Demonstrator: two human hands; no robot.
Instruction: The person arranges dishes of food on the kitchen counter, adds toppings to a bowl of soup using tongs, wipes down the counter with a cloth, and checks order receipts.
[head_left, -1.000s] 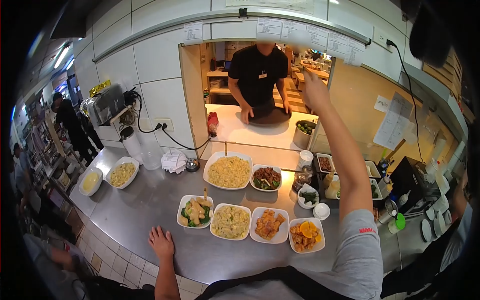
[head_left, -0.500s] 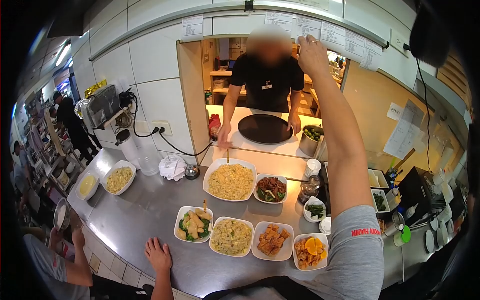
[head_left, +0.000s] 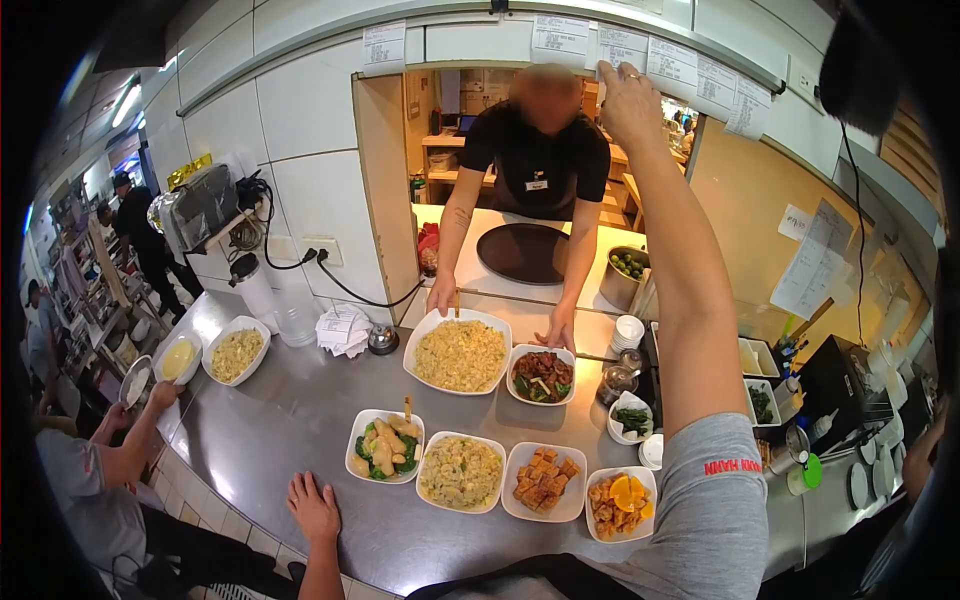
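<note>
My left hand (head_left: 314,508) lies flat on the steel counter (head_left: 260,430), fingers apart and holding nothing. My right hand (head_left: 632,108) is raised to the strip above the hatch, its fingertips closed at the lower edge of an order ticket (head_left: 622,45); the thumb is hidden. In front of me stand white dishes: broccoli with pale sauce (head_left: 386,448), a pale egg-like dish (head_left: 462,474), browned cubes (head_left: 545,480) and a fried dish with orange slices (head_left: 621,505). Behind them are a large fried rice dish (head_left: 460,352) and a dark meat dish (head_left: 542,376).
Across the hatch a person in black (head_left: 540,150) has hands on the two rear dishes, by a dark round tray (head_left: 523,252). A call bell (head_left: 382,340) and small jars (head_left: 618,380) stand nearby. At left, another person (head_left: 110,480) holds a bowl.
The person across the hatch has leaned forward and taken hold of the rice and meat dishes. The person at left has moved toward the counter. My hands stay in about the same places.
</note>
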